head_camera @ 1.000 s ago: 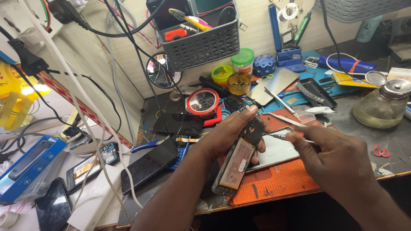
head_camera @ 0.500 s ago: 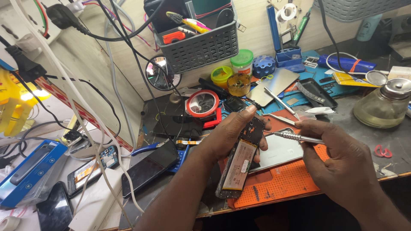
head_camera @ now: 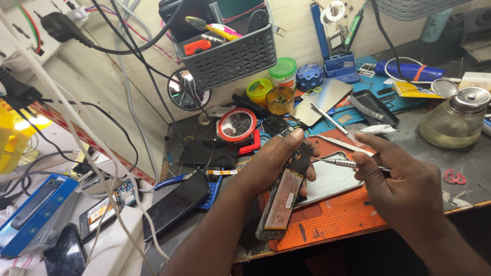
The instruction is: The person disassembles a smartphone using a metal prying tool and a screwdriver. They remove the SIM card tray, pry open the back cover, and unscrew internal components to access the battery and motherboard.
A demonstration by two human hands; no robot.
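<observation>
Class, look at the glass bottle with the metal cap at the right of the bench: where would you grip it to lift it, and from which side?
Grip the glass bottle round its squat body, below the metal cap, coming from the front, the bench's near edge. It stands upright, its wide round belly gives fingers purchase, and the cap may be loose. Tools crowd its far side, while the dark bench before it is bare.

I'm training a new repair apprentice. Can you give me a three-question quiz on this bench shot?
1. Which hand holds the opened phone?
2. True or false: the screwdriver in the right hand points toward the phone's upper end.
3. What lies under the phone: A) orange mat, B) grey basket, C) glass bottle?

Key:
1. The left hand.
2. True.
3. A.
</observation>
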